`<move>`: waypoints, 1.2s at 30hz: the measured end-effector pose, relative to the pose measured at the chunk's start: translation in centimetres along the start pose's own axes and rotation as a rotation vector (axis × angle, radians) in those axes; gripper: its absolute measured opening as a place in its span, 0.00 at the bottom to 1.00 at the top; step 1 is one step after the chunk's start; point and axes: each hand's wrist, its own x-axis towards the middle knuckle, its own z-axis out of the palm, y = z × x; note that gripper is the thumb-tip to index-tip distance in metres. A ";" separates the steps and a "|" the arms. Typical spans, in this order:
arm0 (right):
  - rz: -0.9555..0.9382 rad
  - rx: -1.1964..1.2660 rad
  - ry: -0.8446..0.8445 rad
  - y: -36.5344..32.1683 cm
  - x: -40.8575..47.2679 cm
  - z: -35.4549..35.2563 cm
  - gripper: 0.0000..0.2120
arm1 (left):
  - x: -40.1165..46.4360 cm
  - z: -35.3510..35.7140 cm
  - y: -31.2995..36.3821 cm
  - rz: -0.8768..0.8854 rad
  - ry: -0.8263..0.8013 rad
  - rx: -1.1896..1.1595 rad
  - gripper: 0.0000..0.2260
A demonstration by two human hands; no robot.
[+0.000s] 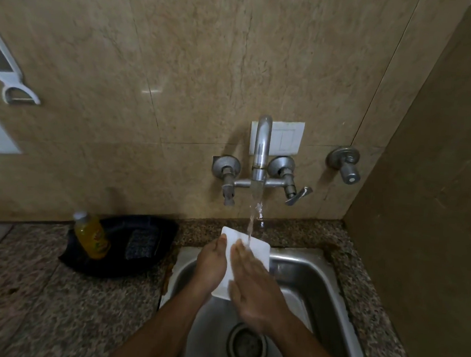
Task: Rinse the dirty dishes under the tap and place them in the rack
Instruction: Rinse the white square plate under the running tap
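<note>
Over the steel sink [316,280], a white square dish [254,250] tilts under the running tap [261,152], left hand [210,263] gripping its edge, right hand [256,295] flat on its face. Wet and smooth, it could slip into the basin; no rack is visible.

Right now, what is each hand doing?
Left hand: holds the white dish from beneath.
Right hand: open, flat on the dish.

- Brushed, dull-sheen stainless steel sink basin [314,272]
- Matt grey metal wall tap [261,155]
- Smooth, glossy white rectangular dish [253,253], wet
- Speckled, polished granite countertop [50,290]
- Glossy beige marble-look wall tiles [181,61]
- Shiny black plastic tray [143,264]
</note>
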 end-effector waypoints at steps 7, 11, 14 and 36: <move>0.071 -0.030 -0.045 0.0 -0.3 0.4 0.33 | 0.0 -0.3 -0.5 0.061 0.065 0.040 0.18; 0.112 -0.086 -0.020 0.0 0.2 -0.1 0.34 | 0.4 -0.5 0.0 0.076 0.068 0.056 0.19; 0.083 -0.117 -0.027 -0.4 -0.2 0.1 0.34 | 0.2 -0.6 -0.4 0.076 0.060 0.054 0.20; 0.070 -0.243 -0.082 0.6 -0.5 -0.2 0.35 | -0.4 -0.9 -0.8 0.096 0.060 0.087 0.21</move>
